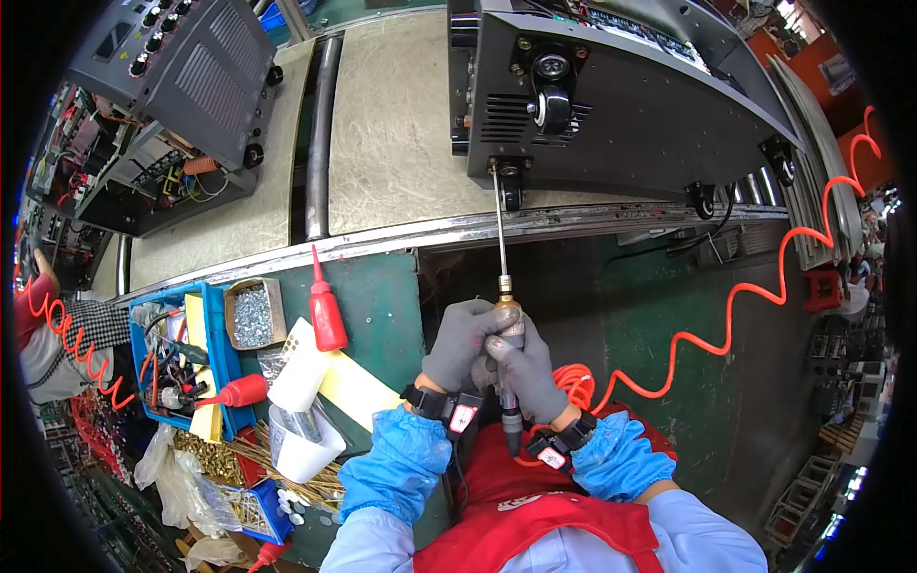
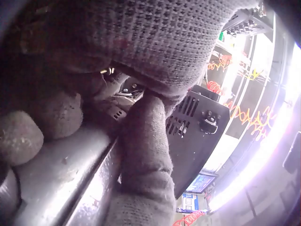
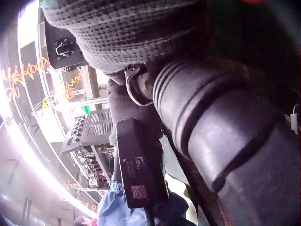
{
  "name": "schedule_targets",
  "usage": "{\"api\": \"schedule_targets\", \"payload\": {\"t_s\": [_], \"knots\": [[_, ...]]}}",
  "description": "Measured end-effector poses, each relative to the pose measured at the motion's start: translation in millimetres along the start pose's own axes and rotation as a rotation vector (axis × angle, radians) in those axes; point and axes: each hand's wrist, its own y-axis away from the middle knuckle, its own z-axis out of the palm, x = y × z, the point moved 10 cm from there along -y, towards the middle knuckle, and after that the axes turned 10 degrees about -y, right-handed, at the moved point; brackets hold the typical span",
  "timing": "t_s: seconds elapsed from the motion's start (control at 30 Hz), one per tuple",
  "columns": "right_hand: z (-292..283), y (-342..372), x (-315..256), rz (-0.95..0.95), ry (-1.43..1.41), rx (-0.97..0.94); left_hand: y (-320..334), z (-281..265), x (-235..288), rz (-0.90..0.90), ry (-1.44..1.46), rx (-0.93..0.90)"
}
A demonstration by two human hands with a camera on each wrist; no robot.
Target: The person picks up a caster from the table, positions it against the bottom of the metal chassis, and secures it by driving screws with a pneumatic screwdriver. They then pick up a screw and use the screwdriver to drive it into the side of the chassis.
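Both my hands wear grey knit gloves and grip an air screwdriver (image 1: 513, 384). In the head view, my left hand (image 1: 462, 342) wraps the front of its body near the brass collar (image 1: 505, 294). Lower on the body, my right hand (image 1: 533, 371) holds it with the thumb across the front. From the collar a long thin bit (image 1: 501, 229) reaches up to the mounting plate of a black caster (image 1: 513, 181) on a dark grey machine cabinet (image 1: 630, 143). The right wrist view shows the screwdriver's ribbed rear end (image 3: 188, 103) close up.
An orange coiled air hose (image 1: 676, 358) runs off to the right. On the green bench at left are a blue bin (image 1: 229, 353) of tools, a box of screws (image 1: 254, 315), red squeeze bottles (image 1: 327, 315) and white cups (image 1: 304, 444). Another cabinet (image 1: 191, 105) stands on the roller line.
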Motion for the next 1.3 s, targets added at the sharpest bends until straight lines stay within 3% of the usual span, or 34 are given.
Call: {"api": "schedule_targets", "payload": {"t_s": [0.1,0.3,0.43,0.67,1.03,1.13,1.3], "knots": [[-0.7,-2.1,0.5,-0.034,0.053,-0.020,4.6,4.3,1.3,-0.026,0.094,-0.017],[-7.3,9.9,-8.0,-0.068,0.145,-0.029,6.2,8.7,-10.8,-0.002,0.015,-0.005],[-24.8,23.8,-6.3,-0.083,0.111,0.016,13.9,26.3,1.2,0.054,-0.121,-0.024],[-36.8,21.1,-17.9,-0.089,0.066,0.023,9.6,47.0,4.1,0.001,-0.020,-0.054],[-40.8,9.7,-21.8,-0.095,0.086,0.036,-3.5,45.6,2.4,-0.005,-0.086,-0.035],[-46.4,2.6,-17.7,-0.222,0.128,0.014,-5.5,47.2,-1.2,-0.026,-0.042,-0.062],[-51.8,-0.3,-13.9,-0.175,0.228,0.048,-14.1,44.9,-4.2,-0.001,-0.064,-0.077]]}}
